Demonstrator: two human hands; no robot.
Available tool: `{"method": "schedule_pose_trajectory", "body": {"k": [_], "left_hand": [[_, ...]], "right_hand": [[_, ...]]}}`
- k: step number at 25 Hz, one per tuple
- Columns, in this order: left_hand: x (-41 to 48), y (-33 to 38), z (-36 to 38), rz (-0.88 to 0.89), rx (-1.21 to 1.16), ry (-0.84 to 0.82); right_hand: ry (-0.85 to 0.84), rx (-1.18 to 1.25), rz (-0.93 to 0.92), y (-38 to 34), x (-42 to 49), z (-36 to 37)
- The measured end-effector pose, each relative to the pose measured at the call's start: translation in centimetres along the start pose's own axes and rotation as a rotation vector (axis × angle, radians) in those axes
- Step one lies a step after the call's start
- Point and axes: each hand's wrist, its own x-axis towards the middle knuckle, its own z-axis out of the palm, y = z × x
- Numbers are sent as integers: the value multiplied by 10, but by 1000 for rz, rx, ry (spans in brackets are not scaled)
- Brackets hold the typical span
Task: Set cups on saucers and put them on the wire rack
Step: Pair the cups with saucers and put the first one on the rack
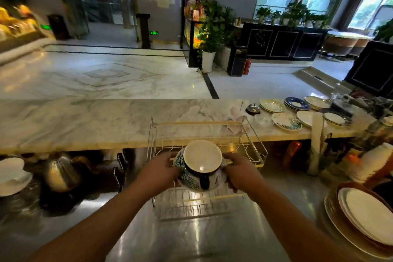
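cup sits on a saucer over the wire rack, left grip and right grip closed on the saucer's edges.

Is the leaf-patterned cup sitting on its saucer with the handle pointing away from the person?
No, the leaf-patterned cup on its saucer has its dark handle turned toward the person, between the left hand and right hand.

A steel counter carries the wire rack, a kettle and stacked plates.
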Motion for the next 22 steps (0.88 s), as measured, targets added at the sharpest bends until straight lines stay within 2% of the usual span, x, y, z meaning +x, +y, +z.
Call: {"method": "schedule_pose_trajectory", "body": {"k": [4,10,22], "left_hand": [[36,26,22,4,91,119],[72,25,37,-56,146,194],[102,14,42,-111,257,173]], "right_hand": [[-19,-23,-21,1,47,-30],[-43,-33,-7,10,89,-38],[-78,-70,54,16,125,-29]]}}
